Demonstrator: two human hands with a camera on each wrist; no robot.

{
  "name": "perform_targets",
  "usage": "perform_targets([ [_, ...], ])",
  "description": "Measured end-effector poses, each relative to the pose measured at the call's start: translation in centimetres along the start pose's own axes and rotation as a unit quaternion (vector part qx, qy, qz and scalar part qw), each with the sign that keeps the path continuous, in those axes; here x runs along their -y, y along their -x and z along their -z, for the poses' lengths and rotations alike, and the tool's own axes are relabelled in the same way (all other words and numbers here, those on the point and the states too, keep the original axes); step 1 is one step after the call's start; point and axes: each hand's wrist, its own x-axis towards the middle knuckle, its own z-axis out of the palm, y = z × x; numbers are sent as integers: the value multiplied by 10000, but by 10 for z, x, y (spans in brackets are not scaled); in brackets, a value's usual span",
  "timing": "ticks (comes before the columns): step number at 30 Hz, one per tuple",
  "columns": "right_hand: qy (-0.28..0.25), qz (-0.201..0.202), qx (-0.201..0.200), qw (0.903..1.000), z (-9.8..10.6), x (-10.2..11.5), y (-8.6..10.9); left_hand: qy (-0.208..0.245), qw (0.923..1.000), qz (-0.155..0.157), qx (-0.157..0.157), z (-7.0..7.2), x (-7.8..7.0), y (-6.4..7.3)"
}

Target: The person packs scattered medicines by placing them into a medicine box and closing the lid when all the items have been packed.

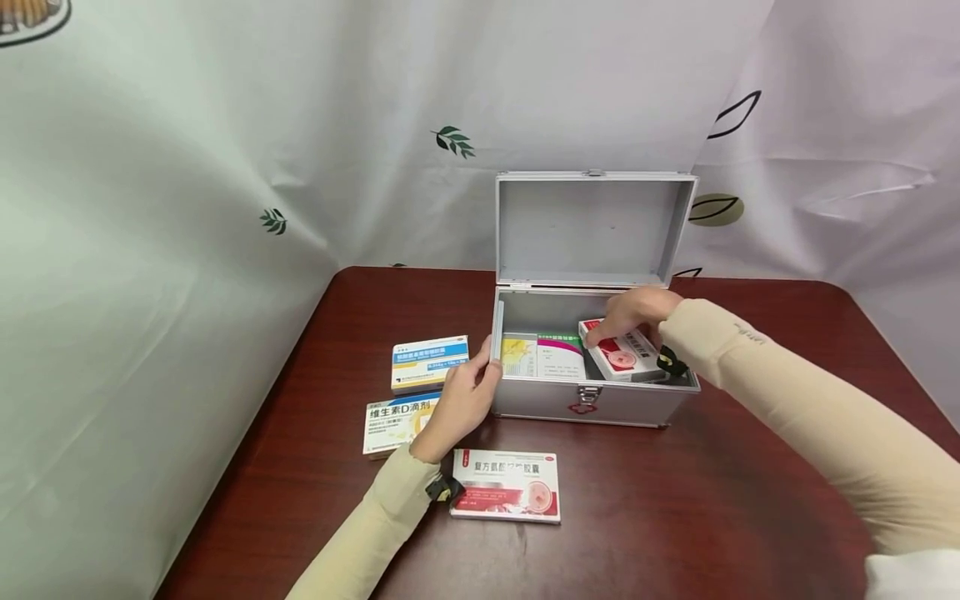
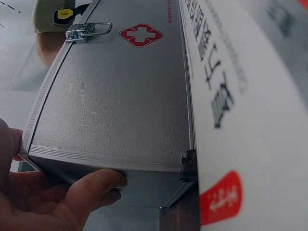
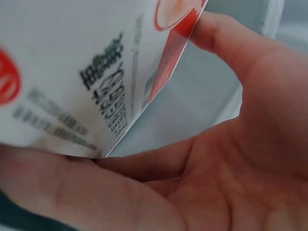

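Observation:
A silver first-aid case (image 1: 536,402) with a red cross emblem stands with its lid (image 1: 592,229) raised. My left hand (image 1: 459,407) grips its left end; in the left wrist view the thumb (image 2: 98,185) lies along the outer side wall. Inside the case, my right hand (image 1: 637,310) holds a red-and-white medicine box (image 1: 628,358) at a tilt, near the right end. The right wrist view shows this box (image 3: 62,91) between thumb and fingers. Next to it in the case lie a white box with a green and magenta band (image 1: 561,358) and a yellow-and-white box (image 1: 518,357).
Left of the case lie a blue-and-white medicine box (image 1: 420,367) and a vitamin D drops box (image 1: 386,427), partly behind my left arm. Another red-and-white capsule box (image 1: 506,487) lies in front, near my left wrist. A pale patterned curtain (image 1: 360,125) hangs behind the dark red table (image 1: 675,517).

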Motion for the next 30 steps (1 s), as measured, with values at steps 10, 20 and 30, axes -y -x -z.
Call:
perform_targets([
  [10, 1344, -71, -426, 9900, -14, 8, -19, -77, 9999, -82, -98, 0, 0, 0],
  [20, 1020, 44, -314, 9943, -22, 7, -26, -55, 9999, -69, -82, -1, -1, 0],
  [30, 585, 72, -177, 9981, -28, 5, -30, -47, 9999, -71, -94, -1, -1, 1],
])
